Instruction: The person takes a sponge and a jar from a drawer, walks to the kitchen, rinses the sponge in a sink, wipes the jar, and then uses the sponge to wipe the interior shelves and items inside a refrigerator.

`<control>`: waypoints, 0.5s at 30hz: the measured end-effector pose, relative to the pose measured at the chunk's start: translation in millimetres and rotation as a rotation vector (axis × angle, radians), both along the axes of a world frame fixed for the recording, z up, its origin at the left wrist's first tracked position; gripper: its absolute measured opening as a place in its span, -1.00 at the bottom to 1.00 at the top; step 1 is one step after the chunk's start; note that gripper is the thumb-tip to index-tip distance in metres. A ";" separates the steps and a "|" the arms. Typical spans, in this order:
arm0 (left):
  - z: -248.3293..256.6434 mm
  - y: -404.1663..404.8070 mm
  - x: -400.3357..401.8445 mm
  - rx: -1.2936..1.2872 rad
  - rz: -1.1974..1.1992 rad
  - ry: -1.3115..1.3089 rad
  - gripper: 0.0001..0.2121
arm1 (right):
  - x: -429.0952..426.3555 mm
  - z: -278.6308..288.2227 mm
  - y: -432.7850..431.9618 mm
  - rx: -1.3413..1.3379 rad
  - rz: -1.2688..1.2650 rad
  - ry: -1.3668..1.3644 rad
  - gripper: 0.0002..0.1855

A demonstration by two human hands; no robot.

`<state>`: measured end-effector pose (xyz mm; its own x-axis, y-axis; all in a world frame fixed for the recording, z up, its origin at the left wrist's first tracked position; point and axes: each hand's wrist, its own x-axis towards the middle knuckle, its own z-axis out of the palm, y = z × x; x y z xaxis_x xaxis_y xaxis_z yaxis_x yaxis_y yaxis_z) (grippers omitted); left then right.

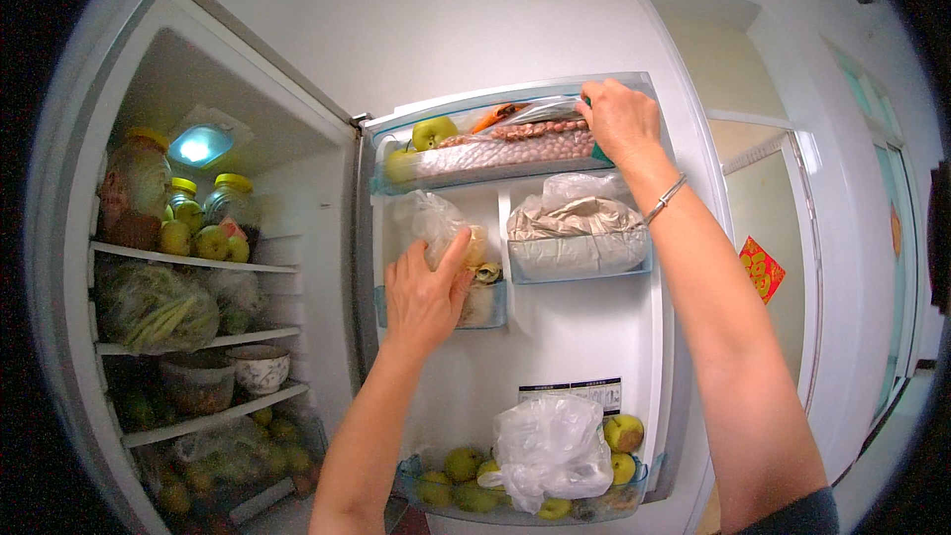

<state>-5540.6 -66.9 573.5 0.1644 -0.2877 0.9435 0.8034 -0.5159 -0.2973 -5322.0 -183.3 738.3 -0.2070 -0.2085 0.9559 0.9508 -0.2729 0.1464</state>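
Observation:
My left hand (425,299), fingers spread, is in front of a small door bin (493,305) that holds a knotted clear plastic bag (431,212). Whether its fingertips touch the bag is hard to tell. At the right end of the top door shelf, my right hand (622,119) pinches the edge of a clear plastic bag of reddish peanuts (513,150). Something green shows beside those fingers. Left of the peanuts sit green apples (434,133), and a carrot (493,117) lies behind them.
Beside the left bin, another bin (579,267) carries a wrapped bag. The bottom door shelf (520,509) holds apples and a white plastic bag (553,453). At left, the open refrigerator has jars (230,197), bagged vegetables (160,308) and a patterned bowl (260,370). A doorway stands at right.

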 end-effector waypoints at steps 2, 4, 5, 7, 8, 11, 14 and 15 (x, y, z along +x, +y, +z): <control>-4.5 -2.4 -0.4 0.056 -0.009 -0.028 -0.54 | 8.8 1.2 9.0 -0.028 -0.028 0.020 -0.85; -6.4 -4.3 -2.0 0.100 -0.028 -0.024 -0.55 | 13.4 0.4 11.8 -0.034 -0.025 0.022 -0.85; -6.6 -4.1 -2.0 0.116 -0.048 -0.004 -0.56 | 15.4 -1.0 12.3 -0.026 -0.013 0.017 -0.86; -6.9 -1.4 -2.8 0.090 -0.057 0.054 -0.57 | 14.7 -2.5 12.1 -0.050 0.008 0.008 -0.86; -6.5 1.7 -2.0 0.050 -0.051 0.089 -0.57 | 13.6 -2.6 10.5 -0.080 0.012 0.004 -0.85; -6.2 -1.3 3.7 -0.021 -0.045 0.114 -0.59 | 14.4 -4.8 4.9 -0.138 0.019 0.003 -0.82; -7.2 -2.6 6.7 0.006 -0.106 0.088 -0.60 | 3.5 -20.5 -10.9 -0.158 0.054 0.061 -0.79; -8.5 -3.6 7.2 0.026 -0.136 0.081 -0.59 | -0.3 -30.4 -19.9 -0.162 0.069 0.092 -0.78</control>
<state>-5533.4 -70.5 565.1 0.1976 -0.3370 0.9205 0.6991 -0.6098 -0.3733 -5322.3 -203.2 707.9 -0.1077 -0.0612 0.9923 0.9778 -0.1867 0.0946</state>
